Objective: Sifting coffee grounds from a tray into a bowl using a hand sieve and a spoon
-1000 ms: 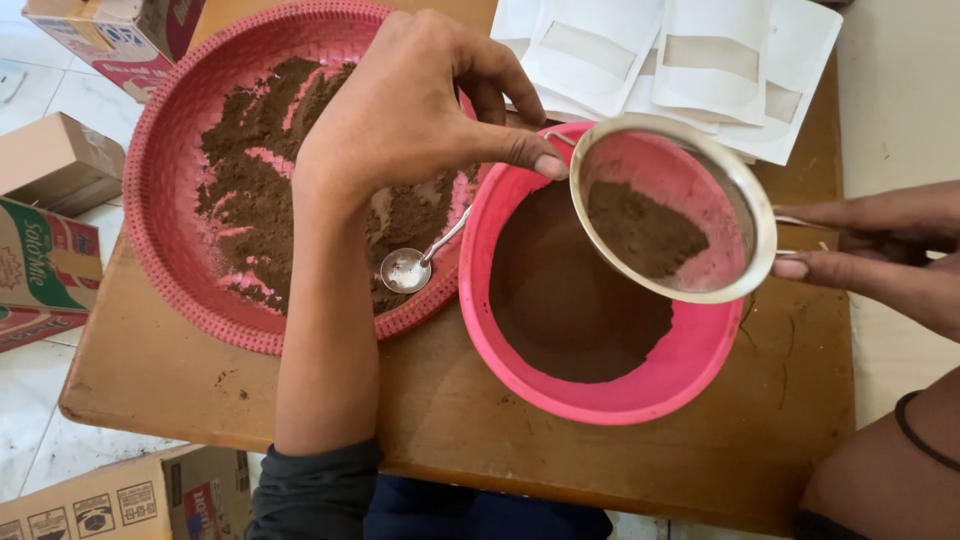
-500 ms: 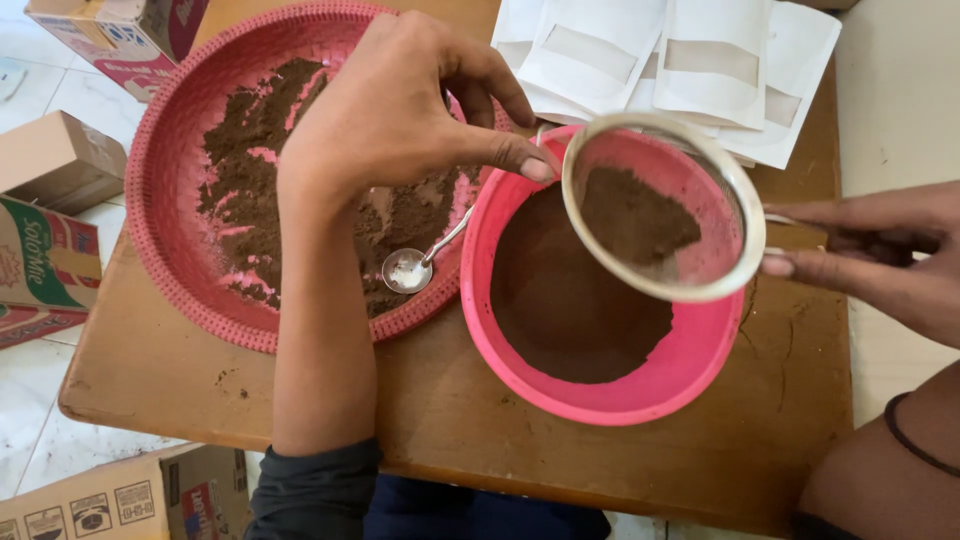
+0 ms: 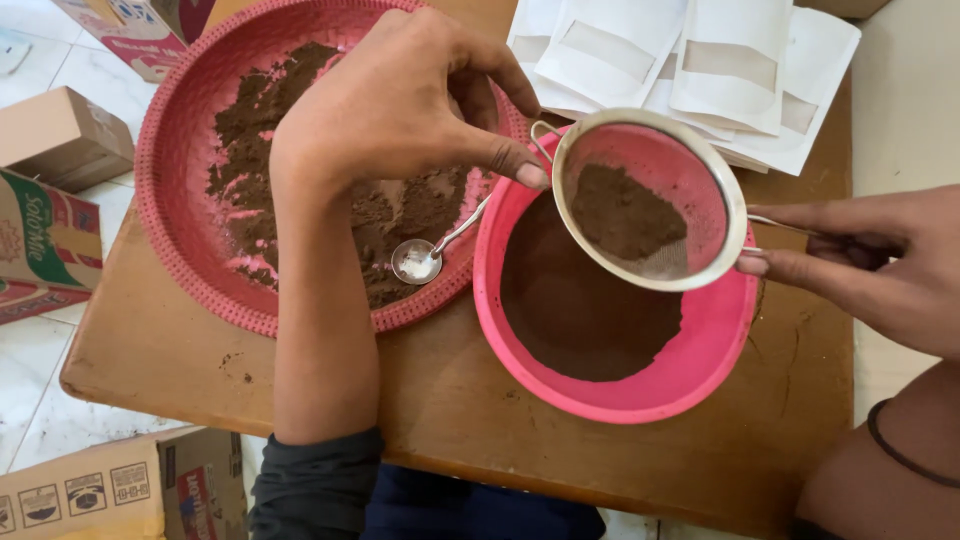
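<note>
My right hand (image 3: 880, 270) grips the wire handle of a round metal sieve (image 3: 738, 215) and holds it tilted over a pink bowl (image 3: 720, 340). A clump of brown powder (image 3: 620, 210) lies in the mesh, and fine brown powder (image 3: 580, 320) fills the bowl's bottom. My left hand (image 3: 400, 100) hovers over a red woven tray (image 3: 170, 230), fingers loosely curled, with one fingertip touching the sieve's left rim. It holds nothing. A metal spoon (image 3: 418, 262) rests in the tray among coarse brown powder.
Bowl and tray stand on a small brown wooden table (image 3: 160, 350). White paper pouches (image 3: 730, 60) are stacked at its far edge. Cardboard boxes (image 3: 60, 135) lie on the tiled floor to the left, and another box (image 3: 100, 490) sits at the near left.
The sieve has shifted a little to the left over the bowl, and its powder clump has moved in the mesh. My left hand stays at the rim.
</note>
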